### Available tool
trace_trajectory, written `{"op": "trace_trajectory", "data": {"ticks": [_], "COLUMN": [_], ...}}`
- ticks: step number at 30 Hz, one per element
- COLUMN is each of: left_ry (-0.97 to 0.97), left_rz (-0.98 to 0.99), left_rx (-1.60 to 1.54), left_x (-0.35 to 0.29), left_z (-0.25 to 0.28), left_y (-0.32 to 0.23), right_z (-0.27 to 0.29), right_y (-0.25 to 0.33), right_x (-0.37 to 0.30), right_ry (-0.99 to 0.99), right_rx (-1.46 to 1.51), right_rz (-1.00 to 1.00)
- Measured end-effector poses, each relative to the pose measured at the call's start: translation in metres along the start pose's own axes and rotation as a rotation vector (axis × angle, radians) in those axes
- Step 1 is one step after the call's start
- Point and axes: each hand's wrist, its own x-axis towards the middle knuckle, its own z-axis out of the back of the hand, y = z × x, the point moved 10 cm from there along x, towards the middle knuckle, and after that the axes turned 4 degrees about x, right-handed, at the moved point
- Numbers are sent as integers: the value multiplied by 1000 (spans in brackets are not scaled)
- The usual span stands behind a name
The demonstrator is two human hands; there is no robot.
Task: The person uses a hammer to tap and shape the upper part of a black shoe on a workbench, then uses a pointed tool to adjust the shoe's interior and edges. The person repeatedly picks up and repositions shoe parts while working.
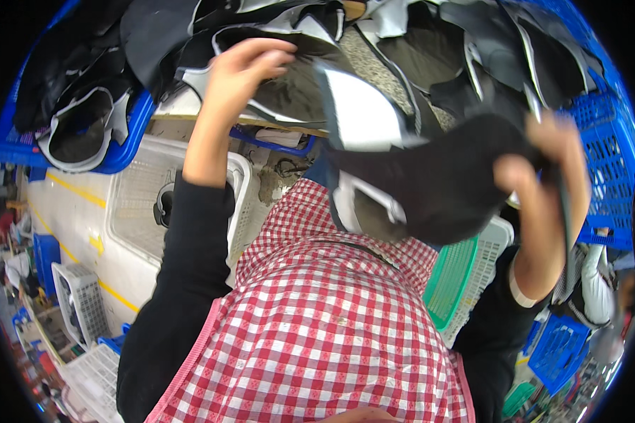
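The curved black fabric piece with a white-edged opening [437, 190] is up in the air right of centre in the frame, in front of the red-and-white checked cloth apron [317, 317]. The bare right hand [543, 166] has its grip closed around the far end of this piece, thumb on the near side. The bare left hand [250, 67], upper left of centre, has its grip loosely parted with nothing visible between the fingers; it is over a black, pale-edged piece with a dark lining [296, 88], and whether it touches it I cannot tell.

As far as one can judge, the handling is partway: one piece is lifted in the hand, while many similar ones lie loose on the speckled grey surface [374, 67] along the top and in the blue plastic basket [137, 137] at upper left, none of them in hand.

Motion blurs the right hand and the far end of its piece, so the exact finger placement is unclear. The white panel with a dark border [363, 113] may belong to the held piece or lie behind it. The upper pile is cut off by the frame's rim
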Motion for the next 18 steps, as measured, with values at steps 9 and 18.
{"op": "trace_trajectory", "data": {"ticks": [9,18], "left_ry": [115,452], "left_rz": [-652,-562], "left_rx": [559,798], "left_x": [-53,0], "left_z": [-100,-136], "left_y": [-102,25], "right_z": [-153,-146], "right_y": [-76,-131], "right_x": [169,-67], "right_ry": [-145,-98], "right_rx": [328,611], "right_rz": [91,-223]}}
